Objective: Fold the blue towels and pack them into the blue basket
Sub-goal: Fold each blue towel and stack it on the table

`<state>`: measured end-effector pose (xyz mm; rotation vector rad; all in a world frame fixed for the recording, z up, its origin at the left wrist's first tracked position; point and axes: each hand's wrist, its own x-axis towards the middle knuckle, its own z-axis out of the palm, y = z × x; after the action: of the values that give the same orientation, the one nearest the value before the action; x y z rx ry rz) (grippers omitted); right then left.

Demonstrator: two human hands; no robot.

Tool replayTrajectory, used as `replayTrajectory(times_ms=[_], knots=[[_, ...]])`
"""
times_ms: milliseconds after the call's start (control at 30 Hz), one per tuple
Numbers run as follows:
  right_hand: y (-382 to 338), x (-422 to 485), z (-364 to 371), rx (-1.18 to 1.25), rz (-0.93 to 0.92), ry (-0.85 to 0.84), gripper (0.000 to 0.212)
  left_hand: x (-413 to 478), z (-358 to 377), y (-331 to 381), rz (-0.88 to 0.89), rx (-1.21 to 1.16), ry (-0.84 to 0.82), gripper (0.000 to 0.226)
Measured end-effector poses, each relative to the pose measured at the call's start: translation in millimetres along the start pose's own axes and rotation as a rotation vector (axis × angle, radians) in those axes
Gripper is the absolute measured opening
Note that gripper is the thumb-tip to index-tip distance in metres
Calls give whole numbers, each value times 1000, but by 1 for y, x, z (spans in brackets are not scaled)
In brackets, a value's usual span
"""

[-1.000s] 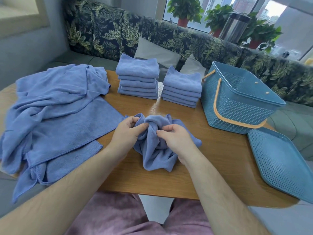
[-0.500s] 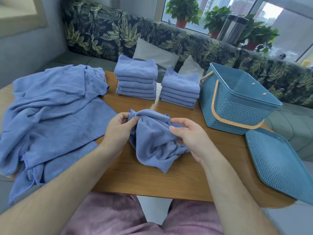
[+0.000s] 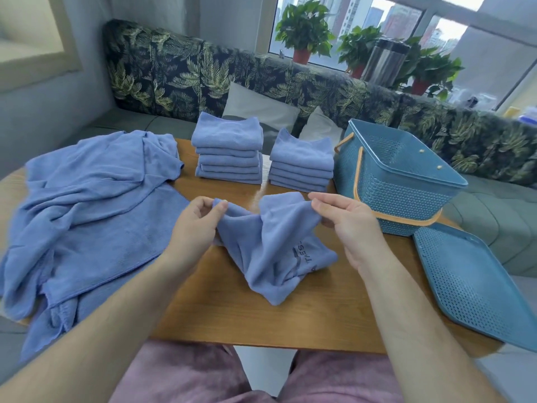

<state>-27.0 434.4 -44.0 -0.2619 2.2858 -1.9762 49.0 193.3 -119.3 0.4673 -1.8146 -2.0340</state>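
1. A blue towel hangs crumpled over the table's near-middle, its lower end resting on the wood.
2. The left hand pinches its left top corner; the right hand pinches the right.
3. Two stacks of folded towels stand at the far edge.
4. The blue basket stands at the right edge.

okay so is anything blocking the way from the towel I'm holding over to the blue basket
Nothing visible does. The towel, pinched by the left hand and right hand, has bare table between it and the blue basket. The basket's top is open; its lid lies flat beside it.
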Motion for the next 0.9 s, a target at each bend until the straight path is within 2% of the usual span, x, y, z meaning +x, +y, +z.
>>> replayTrajectory(times_ms=[167, 300, 433, 500, 567, 633, 700, 900], knots=[[-51, 17, -33, -76, -134, 116, 11, 26, -9, 59, 159, 102, 97, 29], [-96, 35, -59, -115, -216, 210, 4, 48, -7, 117, 327, 279, 187, 18], [-133, 43, -71, -39, -247, 225, 10, 66, -1, 171, 396, 465, 240, 22], [-146, 44, -74, 5, -223, 207, 9, 69, 3, 198, 294, 260, 196, 29], [-157, 44, -77, 82, -197, 172, 9, 71, 9, 223, 157, -99, 19, 31], [-167, 44, -82, 184, -188, 112, 11, 66, 16, 241, 144, -278, -162, 16], [-174, 42, -89, 272, -185, 38, 16, 56, 22, 251, 187, -251, -250, 4], [-178, 29, -104, 319, -74, -157, 41, 52, 22, 261, 301, -8, -136, 18]])
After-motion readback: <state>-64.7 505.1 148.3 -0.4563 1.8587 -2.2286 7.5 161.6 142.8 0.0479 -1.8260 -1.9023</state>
